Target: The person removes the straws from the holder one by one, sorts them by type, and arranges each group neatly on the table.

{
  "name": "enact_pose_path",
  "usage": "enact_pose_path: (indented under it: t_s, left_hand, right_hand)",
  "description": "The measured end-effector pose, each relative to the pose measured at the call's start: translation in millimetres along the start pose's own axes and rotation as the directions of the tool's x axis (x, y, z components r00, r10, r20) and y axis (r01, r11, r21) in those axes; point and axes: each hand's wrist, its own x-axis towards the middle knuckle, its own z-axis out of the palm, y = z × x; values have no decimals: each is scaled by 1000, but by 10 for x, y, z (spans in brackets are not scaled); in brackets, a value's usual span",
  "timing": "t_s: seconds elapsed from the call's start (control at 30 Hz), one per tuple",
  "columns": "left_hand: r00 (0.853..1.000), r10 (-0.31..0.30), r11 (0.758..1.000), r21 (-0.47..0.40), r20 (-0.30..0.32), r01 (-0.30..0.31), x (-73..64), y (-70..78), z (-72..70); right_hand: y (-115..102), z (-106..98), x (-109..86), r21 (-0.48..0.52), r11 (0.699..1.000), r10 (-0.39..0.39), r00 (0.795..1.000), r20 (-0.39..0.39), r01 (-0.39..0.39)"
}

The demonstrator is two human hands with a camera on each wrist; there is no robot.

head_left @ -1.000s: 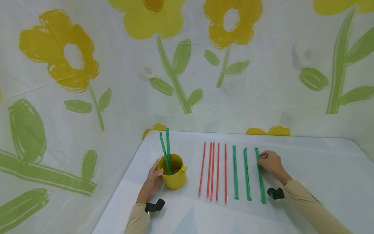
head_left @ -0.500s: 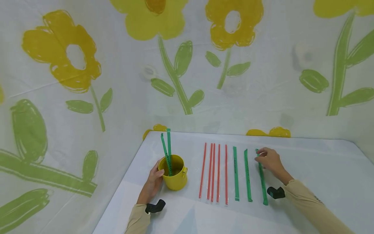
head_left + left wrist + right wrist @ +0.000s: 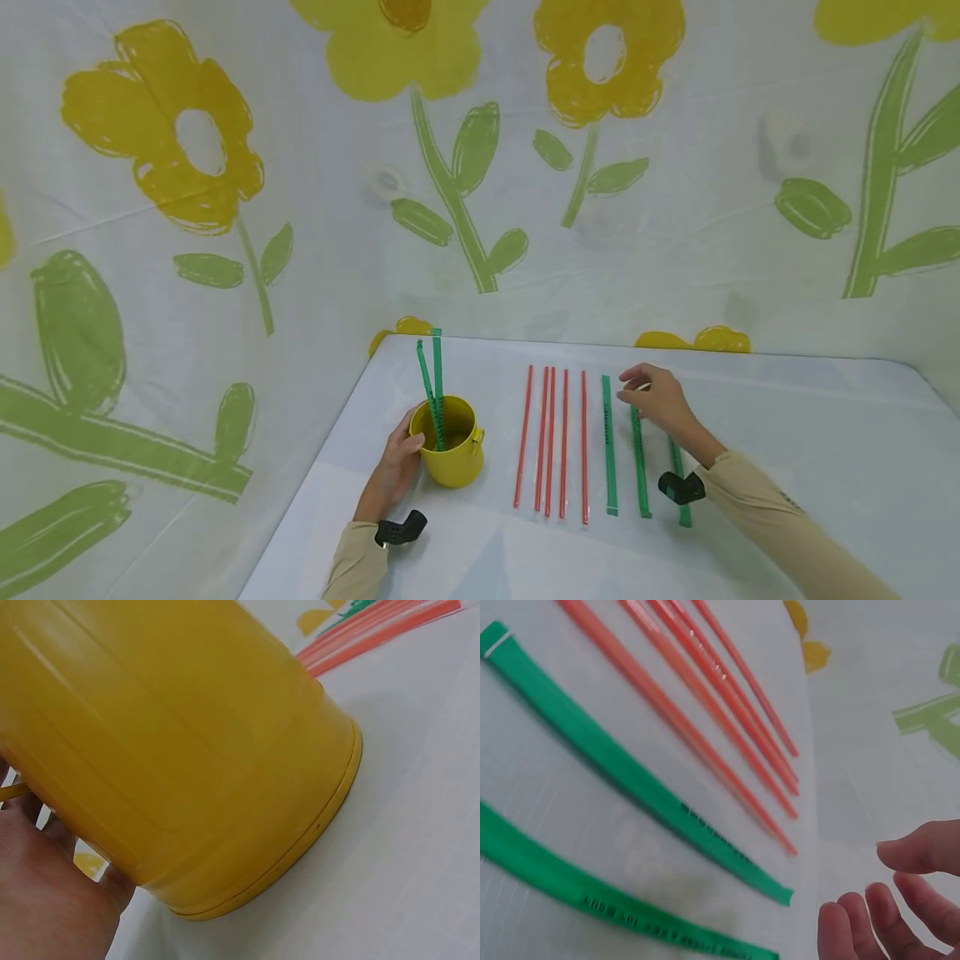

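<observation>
In the head view my left hand (image 3: 397, 467) holds the side of a small yellow bucket (image 3: 450, 467), its thumb near the rim. Two green wrapped straws (image 3: 426, 371) lean upright inside it. The left wrist view has the bucket wall (image 3: 187, 750) up close, with the hand (image 3: 52, 900) curled behind it. My right hand (image 3: 660, 404) hovers over the far end of the middle green wrapped straw (image 3: 642, 475) of three on the table. Its thumb and fingers are parted and hold nothing. In the right wrist view, printing shows on a green wrapper (image 3: 630, 780).
Several red straws (image 3: 522, 442) in clear wrappers lie side by side between the bucket and the green ones. The white table (image 3: 825, 467) ends at a flower-printed cloth (image 3: 675, 250) behind and to the left.
My right hand has left the rightmost green straw, which stays on the table, and has moved left over its neighbour. The left hand and bucket have kept their place.
</observation>
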Motion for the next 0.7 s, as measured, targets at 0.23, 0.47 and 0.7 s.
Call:
enact_pose_path:
  t_s: [0.23,0.47,0.7]
  left_hand:
    - [1000,16,1000,4,15,-16,1,-6,-11]
    - [1000,6,1000,18,2,-6,-10,-10,-13]
    - [1000,12,999,29,11,-13,-3,5,-13]
  right_hand:
    - [-184,124,7,81,996,-35,999,11,34]
    - [-396,282,22,82,994,-72,997,21,70]
    - [-584,418,42,141,983,-126,992,32,120]
